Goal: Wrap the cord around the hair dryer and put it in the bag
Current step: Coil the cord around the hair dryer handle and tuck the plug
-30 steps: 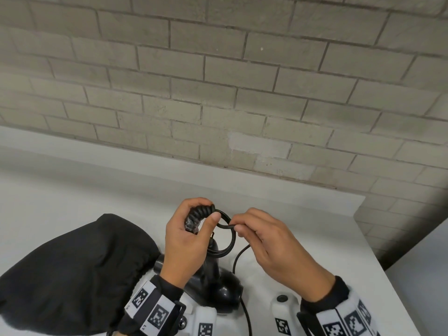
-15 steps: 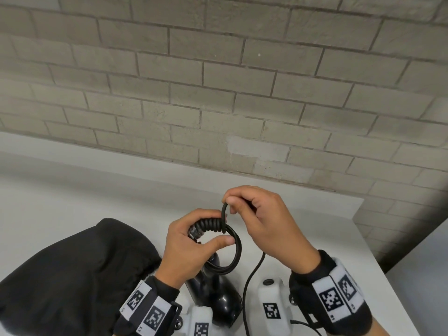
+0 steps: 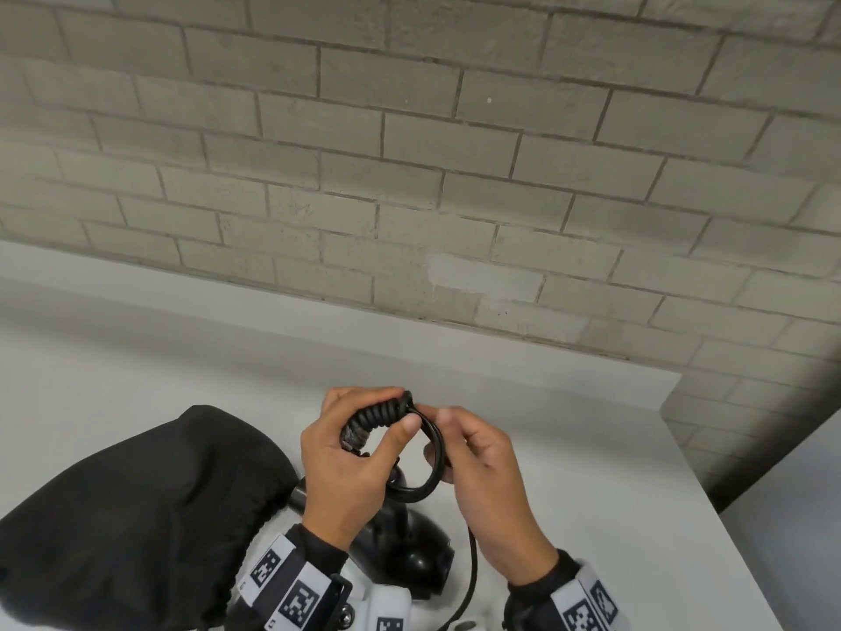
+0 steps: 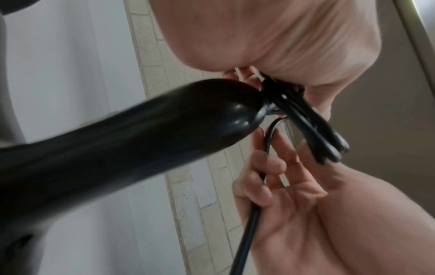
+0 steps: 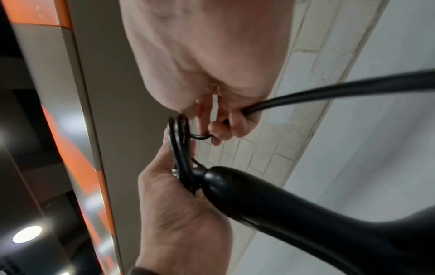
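Note:
The black hair dryer (image 3: 400, 553) hangs below my hands, its handle (image 4: 122, 141) (image 5: 270, 202) pointing up. My left hand (image 3: 350, 453) grips a bundle of cord loops (image 3: 377, 414) (image 4: 313, 130) (image 5: 180, 148) at the top of the handle. My right hand (image 3: 478, 466) (image 5: 226, 122) pinches the loose black cord (image 3: 473, 571) (image 4: 249, 225) (image 5: 329, 91) beside the loops. The black bag (image 3: 132, 526) lies on the table to the left.
A white table (image 3: 591, 471) runs to a brick wall (image 3: 409, 175) behind. Its right edge drops off near my right wrist. Tagged wristbands (image 3: 291, 589) sit on both wrists.
My right hand has come down from above the loops to their right side, carrying the cord round the bundle. My left hand keeps its hold on the loops.

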`<state>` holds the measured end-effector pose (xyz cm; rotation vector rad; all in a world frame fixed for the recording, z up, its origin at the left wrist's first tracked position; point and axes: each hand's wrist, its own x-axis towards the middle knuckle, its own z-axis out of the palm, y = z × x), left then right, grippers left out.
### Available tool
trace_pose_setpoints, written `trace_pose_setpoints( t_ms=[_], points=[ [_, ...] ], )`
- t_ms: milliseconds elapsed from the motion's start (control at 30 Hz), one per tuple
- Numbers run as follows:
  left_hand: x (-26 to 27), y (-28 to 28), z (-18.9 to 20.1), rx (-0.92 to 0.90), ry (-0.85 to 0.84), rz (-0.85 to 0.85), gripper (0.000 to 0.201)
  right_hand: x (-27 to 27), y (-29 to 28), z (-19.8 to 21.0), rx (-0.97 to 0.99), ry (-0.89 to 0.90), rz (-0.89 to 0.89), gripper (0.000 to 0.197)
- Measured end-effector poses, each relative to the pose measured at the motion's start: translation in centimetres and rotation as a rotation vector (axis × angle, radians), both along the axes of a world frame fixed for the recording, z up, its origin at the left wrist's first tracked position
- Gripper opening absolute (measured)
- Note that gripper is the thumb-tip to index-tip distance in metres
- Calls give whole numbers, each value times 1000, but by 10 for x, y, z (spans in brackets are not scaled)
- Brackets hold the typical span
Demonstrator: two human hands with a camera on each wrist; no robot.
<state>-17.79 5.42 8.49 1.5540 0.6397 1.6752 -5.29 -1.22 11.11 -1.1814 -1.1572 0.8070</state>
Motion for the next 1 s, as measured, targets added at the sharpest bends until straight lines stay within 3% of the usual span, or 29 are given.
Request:
trace_pose_setpoints(
  t_ms=[100,367,500,700,800,900,1000],
  points=[
    [-2,2,1,-9,26,33,23,3,-9,-4,-26,-64,109,20],
    [-6,0,12,-66,146,-47,25,18,-3,2,-67,-175,125,13],
    [-6,-1,22,-120,189,-128,24,21,0,8,-37,-283,72,15],
    [0,-4,22,-132,165,-85,18,17,1,4,4,-220,54,18],
    [4,-5,22,-185,87,-56,18,10,0,-4,79,-208,-111,26],
    [9,-6,23,-208,28,-47,17,3,1,-14,291,-568,-483,29],
    [12,-7,23,-204,13,-35,18,-3,4,-22,341,-1036,-568,17]
  ],
)
